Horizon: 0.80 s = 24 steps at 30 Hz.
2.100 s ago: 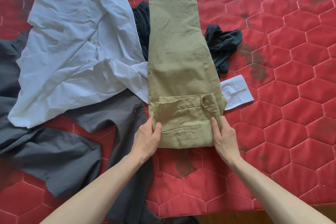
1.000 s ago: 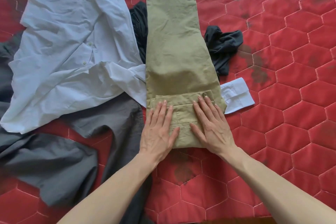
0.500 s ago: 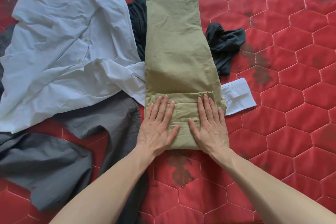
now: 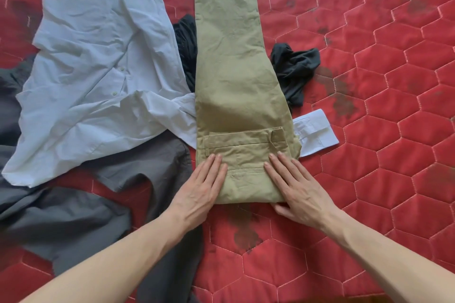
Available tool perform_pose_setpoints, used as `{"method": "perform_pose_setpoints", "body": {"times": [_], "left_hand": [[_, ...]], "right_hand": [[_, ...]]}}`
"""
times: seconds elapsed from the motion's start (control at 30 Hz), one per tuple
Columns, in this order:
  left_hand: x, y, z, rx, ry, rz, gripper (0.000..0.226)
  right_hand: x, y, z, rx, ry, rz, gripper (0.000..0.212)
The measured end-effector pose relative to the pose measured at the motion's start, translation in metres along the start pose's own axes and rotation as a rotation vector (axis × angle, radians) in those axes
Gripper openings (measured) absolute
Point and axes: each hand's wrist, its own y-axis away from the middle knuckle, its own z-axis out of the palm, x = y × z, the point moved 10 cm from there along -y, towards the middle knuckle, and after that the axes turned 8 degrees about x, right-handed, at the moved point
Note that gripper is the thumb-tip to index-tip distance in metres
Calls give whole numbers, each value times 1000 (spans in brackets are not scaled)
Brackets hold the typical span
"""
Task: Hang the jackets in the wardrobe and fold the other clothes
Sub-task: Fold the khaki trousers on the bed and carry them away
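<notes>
Khaki trousers lie lengthwise down the middle of the red quilted bed, their waist end folded over into a flap near me. My left hand rests flat on the flap's left edge, fingers together. My right hand lies flat on its right edge, thumb at the near fold. Neither hand grips anything. A crumpled pale blue shirt lies left of the trousers, its cuff poking out on their right.
A dark grey garment sprawls at the near left, partly under my left arm. A black garment shows on both sides of the trousers. The quilt has dark stains at the right and between my arms.
My hands went from gripping the flap's sides to pressing flat on it, then slid apart and back toward its near corners. The view shifted slightly.
</notes>
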Motion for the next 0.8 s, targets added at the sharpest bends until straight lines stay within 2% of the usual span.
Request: {"method": "perform_pose_setpoints", "body": {"times": [0.17, 0.3, 0.5, 0.67, 0.73, 0.8], "left_hand": [[-1, 0, -1, -137, 174, -124, 93], [-8, 1, -15, -241, 341, -163, 91], [-2, 14, -63, -373, 548, -207, 79], [0, 30, -103, -418, 741, -270, 50], [-5, 35, -111, -438, 846, -308, 33], [-15, 37, -113, -433, 983, -376, 20]], "right_hand": [[-9, -7, -9, -59, -15, 125, 102], [-9, -3, -43, 89, -71, 148, 74], [-7, 23, -92, 132, -232, 95, 54], [-6, 44, -131, 75, -430, 72, 37], [-1, 51, -144, 33, -537, 154, 33], [8, 57, -146, -21, -705, 320, 33]]}}
